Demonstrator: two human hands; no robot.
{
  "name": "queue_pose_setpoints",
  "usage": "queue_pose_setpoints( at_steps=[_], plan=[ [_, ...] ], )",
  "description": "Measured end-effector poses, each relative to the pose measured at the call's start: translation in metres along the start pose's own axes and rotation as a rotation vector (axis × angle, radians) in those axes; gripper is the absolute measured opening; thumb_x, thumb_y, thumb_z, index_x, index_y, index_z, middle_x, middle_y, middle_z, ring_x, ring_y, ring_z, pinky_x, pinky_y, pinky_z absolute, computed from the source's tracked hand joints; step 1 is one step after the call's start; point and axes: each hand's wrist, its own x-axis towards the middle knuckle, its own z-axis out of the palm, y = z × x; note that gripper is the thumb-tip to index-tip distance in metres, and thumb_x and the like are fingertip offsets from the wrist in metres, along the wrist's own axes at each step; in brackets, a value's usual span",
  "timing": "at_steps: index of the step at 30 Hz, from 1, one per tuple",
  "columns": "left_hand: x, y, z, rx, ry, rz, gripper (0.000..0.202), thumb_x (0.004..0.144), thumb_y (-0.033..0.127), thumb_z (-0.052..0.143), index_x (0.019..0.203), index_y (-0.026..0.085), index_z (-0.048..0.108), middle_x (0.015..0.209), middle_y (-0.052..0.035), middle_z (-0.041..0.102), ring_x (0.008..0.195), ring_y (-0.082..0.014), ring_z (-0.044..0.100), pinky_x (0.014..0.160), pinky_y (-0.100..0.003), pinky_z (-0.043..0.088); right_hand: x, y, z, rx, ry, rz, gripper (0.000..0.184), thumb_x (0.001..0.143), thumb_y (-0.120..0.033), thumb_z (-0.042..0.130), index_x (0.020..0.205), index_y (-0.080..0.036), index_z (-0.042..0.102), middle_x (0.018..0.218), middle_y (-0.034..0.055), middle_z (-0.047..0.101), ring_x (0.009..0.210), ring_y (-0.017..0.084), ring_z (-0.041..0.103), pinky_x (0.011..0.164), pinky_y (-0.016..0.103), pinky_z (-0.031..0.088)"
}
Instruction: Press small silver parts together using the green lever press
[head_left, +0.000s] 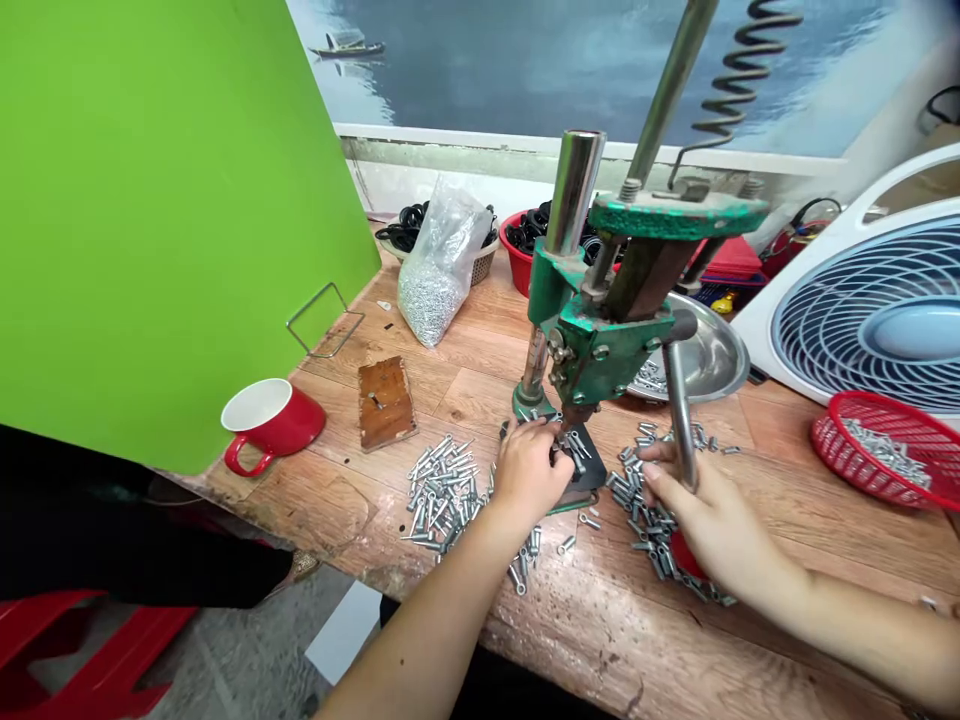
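Note:
My left hand [531, 462] rests on the base of a green hand press [611, 350], its fingers curled under the press head. What they pinch is hidden. Beside the fingertips, several metal eye-ended pins [577, 448] lie on the black base plate [592, 465]. My right hand [709, 515] is closed at the lower end of the press's steel lever [681, 415], which sits between thumb and fingers. Below this hand spreads a pile of short metal sleeves [652, 535] around a red piece [686, 555]. Left of the press lies a heap of long eye-ended pins [444, 490].
A red mug [289, 425] and a brown wooden block [385, 402] are at left. Behind stand a plastic bag of small metal parts [431, 295] and a red basin [517, 262]. Right are a steel bowl [724, 350], a red basket [847, 465] and a fan [892, 300].

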Motion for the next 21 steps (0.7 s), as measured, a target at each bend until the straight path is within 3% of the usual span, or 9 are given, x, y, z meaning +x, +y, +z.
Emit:
queue_pose_setpoints(
  at_steps=[5, 13, 17, 21],
  plan=[
    [0.002, -0.002, 0.0, -0.043, -0.019, -0.005, 0.034, 0.067, 0.012, 0.051, 0.099, 0.017, 0.061, 0.104, -0.0068, 0.065, 0.104, -0.0202, 0.055, 0.106, -0.042, 0.027, 0.028, 0.038, 0.033, 0.036, 0.079, -0.132, 0.031, 0.086, -0.045, 0.043, 0.098, -0.017, 0.047, 0.083, 0.0047, 0.056, 0.075, 0.015, 0.053, 0.072, 0.028, 0.044],
    [0.003, -0.004, 0.0, -0.026, -0.036, 0.034, 0.032, 0.069, 0.013, 0.051, 0.098, 0.019, 0.061, 0.105, -0.0053, 0.064, 0.107, -0.0201, 0.054, 0.105, -0.041, 0.03, 0.063, 0.046, 0.057, -0.057, 0.259, -0.262, 0.032, 0.088, -0.041, 0.038, 0.098, -0.014, 0.051, 0.095, 0.0091, 0.055, 0.094, 0.02, 0.05, 0.087, 0.034, 0.039],
    [0.002, -0.002, -0.002, 0.017, -0.025, 0.049, 0.032, 0.07, 0.014, 0.05, 0.1, 0.018, 0.061, 0.105, -0.0059, 0.064, 0.106, -0.0196, 0.054, 0.098, -0.036, 0.039, 0.058, 0.038, 0.053, -0.033, 0.229, -0.271, 0.033, 0.087, -0.04, 0.037, 0.103, -0.014, 0.051, 0.095, 0.0089, 0.057, 0.089, 0.02, 0.054, 0.083, 0.034, 0.042],
    [-0.001, 0.001, -0.003, 0.046, -0.004, 0.068, 0.033, 0.073, 0.016, 0.048, 0.105, 0.016, 0.058, 0.109, -0.0075, 0.062, 0.108, -0.0195, 0.053, 0.097, -0.034, 0.039, 0.018, 0.025, 0.027, -0.059, 0.282, -0.367, 0.05, 0.084, -0.038, 0.043, 0.129, -0.015, 0.037, 0.125, 0.0099, 0.043, 0.115, 0.022, 0.041, 0.099, 0.04, 0.035]
  ],
)
